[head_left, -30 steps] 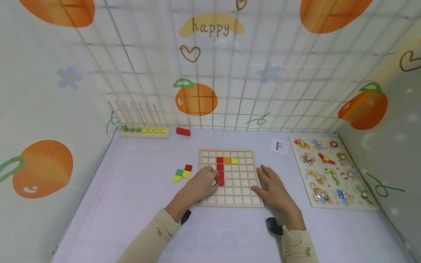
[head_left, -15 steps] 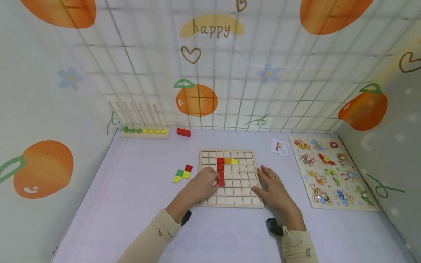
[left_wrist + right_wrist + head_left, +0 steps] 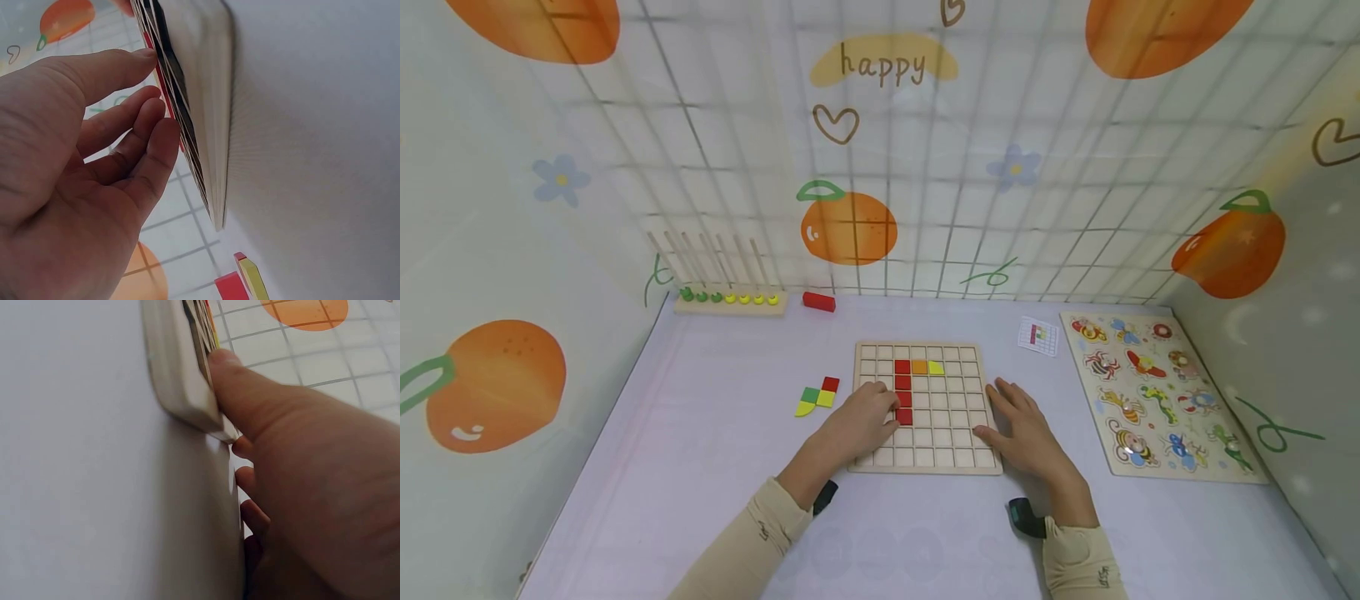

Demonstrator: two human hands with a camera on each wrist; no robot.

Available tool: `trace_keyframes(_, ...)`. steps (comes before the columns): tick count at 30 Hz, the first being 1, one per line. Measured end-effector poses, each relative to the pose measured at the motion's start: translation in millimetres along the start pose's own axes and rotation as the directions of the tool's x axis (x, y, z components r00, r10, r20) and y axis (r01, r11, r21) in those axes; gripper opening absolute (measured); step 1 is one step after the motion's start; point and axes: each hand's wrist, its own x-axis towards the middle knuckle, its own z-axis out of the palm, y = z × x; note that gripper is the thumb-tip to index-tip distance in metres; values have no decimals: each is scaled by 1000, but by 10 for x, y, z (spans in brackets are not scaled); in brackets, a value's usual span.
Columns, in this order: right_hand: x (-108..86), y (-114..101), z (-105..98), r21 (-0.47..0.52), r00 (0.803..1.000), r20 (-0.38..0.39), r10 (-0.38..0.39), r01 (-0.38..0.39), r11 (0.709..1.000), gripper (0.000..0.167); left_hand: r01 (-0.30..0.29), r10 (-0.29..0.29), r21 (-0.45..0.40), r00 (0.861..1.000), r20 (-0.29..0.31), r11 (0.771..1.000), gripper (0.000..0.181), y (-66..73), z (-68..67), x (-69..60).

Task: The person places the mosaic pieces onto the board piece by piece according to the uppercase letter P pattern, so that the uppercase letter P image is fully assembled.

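A wooden grid board (image 3: pixel 943 457) lies in the middle of the table. A column of several red square tiles (image 3: pixel 902 367) sits in its cells, with an orange tile (image 3: pixel 919 367) and a yellow quarter-round tile (image 3: pixel 936 368) beside the top one. My left hand (image 3: pixel 861 419) rests over the board's left side. Its thumb and bent fingertips touch down beside the lower red tiles, apart from one another; in the left wrist view nothing shows pinched between them. My right hand (image 3: pixel 1026 429) lies at the board's right edge, thumb (image 3: pixel 231 369) on top and fingers along the side.
Left of the board lie loose tiles: red (image 3: pixel 830 384), green (image 3: pixel 809 395) and yellow (image 3: pixel 824 399). Behind stand a bead rack (image 3: pixel 730 307) and a red block (image 3: pixel 818 302). A pattern card (image 3: pixel 1038 336) and an insect puzzle board (image 3: pixel 1161 392) lie to the right.
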Motion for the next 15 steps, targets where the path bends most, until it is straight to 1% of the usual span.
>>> trace_keyframes(8, 1, 17, 3, 0, 1000, 0, 4, -4, 1000, 80, -5, 5, -9, 1000, 1, 1000, 30, -7, 1, 11)
trace_keyframes(15, 5, 26, 6, 2, 1000, 0, -9, 9, 1000, 81, -6, 5, -53, 1000, -18, 999, 29, -44, -2, -3)
